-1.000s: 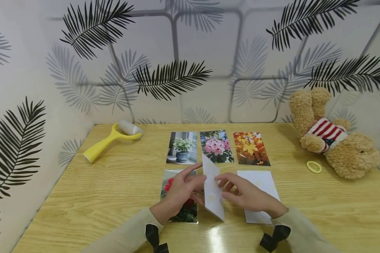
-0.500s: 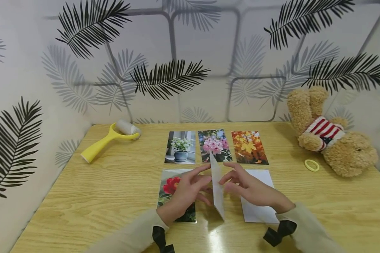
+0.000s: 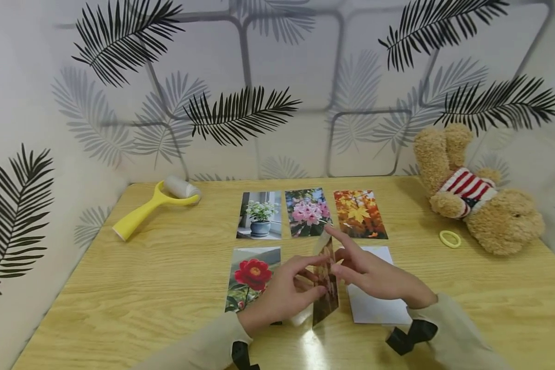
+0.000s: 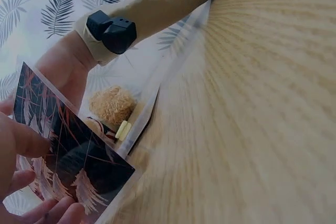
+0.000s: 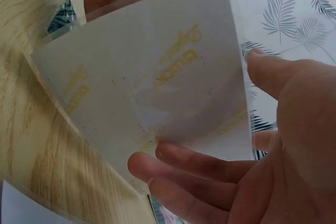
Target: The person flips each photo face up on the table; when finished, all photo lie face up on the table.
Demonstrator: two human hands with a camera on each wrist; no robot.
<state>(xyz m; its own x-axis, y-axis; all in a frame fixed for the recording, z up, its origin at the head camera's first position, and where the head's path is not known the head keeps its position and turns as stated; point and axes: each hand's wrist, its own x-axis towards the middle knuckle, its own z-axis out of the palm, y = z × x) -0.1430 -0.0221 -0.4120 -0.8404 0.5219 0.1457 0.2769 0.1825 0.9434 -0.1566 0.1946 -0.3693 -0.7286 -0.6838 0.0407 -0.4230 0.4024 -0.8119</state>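
Over the middle of the table a photo card (image 3: pixel 327 277) stands upright between my hands, its dark picture of feathery plumes (image 4: pixel 63 145) facing left. My left hand (image 3: pixel 282 290) rests thumb and fingertips on the picture side. From the right, my right hand (image 3: pixel 374 272) holds the card by its upper edge, several fingers across the white back (image 5: pixel 142 77), which bears yellow print. A red flower photo (image 3: pixel 254 275) lies partly under the left forearm. Below the right hand lies a white-backed card (image 3: pixel 376 308).
Behind lie three photos: a potted plant (image 3: pixel 260 216), pink flowers (image 3: pixel 307 210) and autumn leaves (image 3: pixel 361 213). A yellow-handled roller (image 3: pixel 141 213) lies back left. A teddy bear (image 3: pixel 504 221) and a yellow ring (image 3: pixel 450 239) are at the right.
The card has turned so its picture shows instead of its white back, and it has shifted right. Both hands moved right, uncovering more of the red flower. The right index has reached the card's top.
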